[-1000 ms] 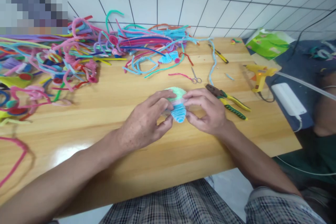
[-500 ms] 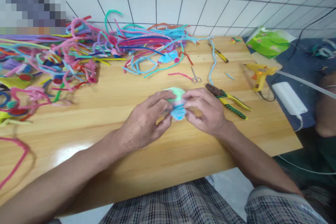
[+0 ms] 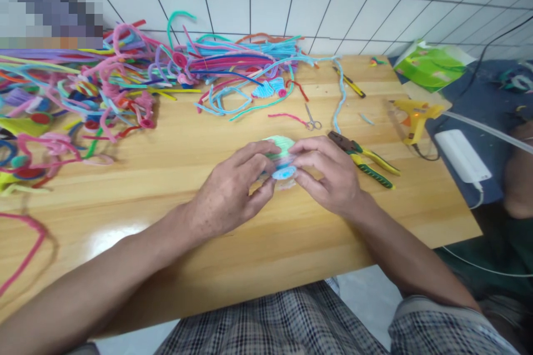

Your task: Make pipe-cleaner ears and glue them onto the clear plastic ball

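Observation:
Between both hands sits a small coiled pipe-cleaner piece (image 3: 283, 145), pale green at the far end, with a pinkish band. Its near end is a blue spiral disc (image 3: 284, 172) that faces me. My left hand (image 3: 239, 183) pinches the piece from the left with bent fingers, the thumb beside the blue disc. From the right, my right hand (image 3: 327, 175) grips it with thumb and fingertips. The fingers cover its sides. Just right of my right hand lie pliers (image 3: 360, 158) with yellow and green handles. Small scissors (image 3: 311, 117) rest beyond the hands.
A large tangle of coloured pipe cleaners (image 3: 112, 83) covers the table's back left. A blue and white wrapped piece (image 3: 268, 87) lies behind the scissors. Toward the right are a yellow cutter (image 3: 350, 83), a yellow glue gun (image 3: 416, 116) and a white power block (image 3: 462, 155).
The blue end has tilted: it was a downward-pointing cone shape and now shows as a flat oval disc. Both hands keep their hold in nearly the same place.

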Tool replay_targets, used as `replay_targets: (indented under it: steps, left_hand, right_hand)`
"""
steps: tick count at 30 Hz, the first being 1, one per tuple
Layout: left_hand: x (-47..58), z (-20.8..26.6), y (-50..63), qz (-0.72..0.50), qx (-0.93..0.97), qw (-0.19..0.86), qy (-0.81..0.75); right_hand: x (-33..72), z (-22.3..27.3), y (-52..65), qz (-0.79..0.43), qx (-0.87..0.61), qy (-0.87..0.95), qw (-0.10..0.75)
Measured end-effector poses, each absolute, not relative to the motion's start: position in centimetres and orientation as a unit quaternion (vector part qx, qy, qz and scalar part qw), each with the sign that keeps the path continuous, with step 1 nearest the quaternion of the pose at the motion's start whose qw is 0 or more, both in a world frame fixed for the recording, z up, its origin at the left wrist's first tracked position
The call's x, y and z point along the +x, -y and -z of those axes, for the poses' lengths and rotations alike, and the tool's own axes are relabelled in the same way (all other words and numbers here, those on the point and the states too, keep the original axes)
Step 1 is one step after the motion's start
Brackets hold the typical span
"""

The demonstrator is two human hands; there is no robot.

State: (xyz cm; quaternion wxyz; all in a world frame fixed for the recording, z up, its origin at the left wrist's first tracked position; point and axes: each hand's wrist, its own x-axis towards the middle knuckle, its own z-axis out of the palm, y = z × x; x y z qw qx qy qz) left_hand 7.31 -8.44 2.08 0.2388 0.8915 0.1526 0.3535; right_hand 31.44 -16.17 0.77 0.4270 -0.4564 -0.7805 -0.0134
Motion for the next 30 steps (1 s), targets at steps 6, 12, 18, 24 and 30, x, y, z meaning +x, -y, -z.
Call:
replay_targets:
  steps: [6, 12, 18, 24, 30]
  left_hand:
    - [7.2, -2.7, 7.5, -0.348, 0.891, 0.246, -0.156]
    - [7.1, -2.4, 6.3, -0.345, 0.885, 0.265, -0.165]
    - [7.4, -2.1, 6.1, -0.348, 0.879, 0.277, -0.168]
    - [7.6, -1.9, 5.9, -0.362, 0.87, 0.293, -0.16]
    - [7.2, -2.1, 5.6, -0.348, 0.875, 0.306, -0.141]
  right_hand:
    - [31.3, -1.0, 15.6, -0.012, -0.467, 0.77, 0.434]
    - [31.5, -1.4, 14.5, -0.038, -0.477, 0.768, 0.426]
    - [31.7, -1.6, 14.3, -0.038, -0.493, 0.768, 0.407]
    - [31.7, -1.6, 14.3, -0.035, -0.497, 0.765, 0.408]
    - [31.8, -1.8, 14.2, -0.082, -0.507, 0.748, 0.421]
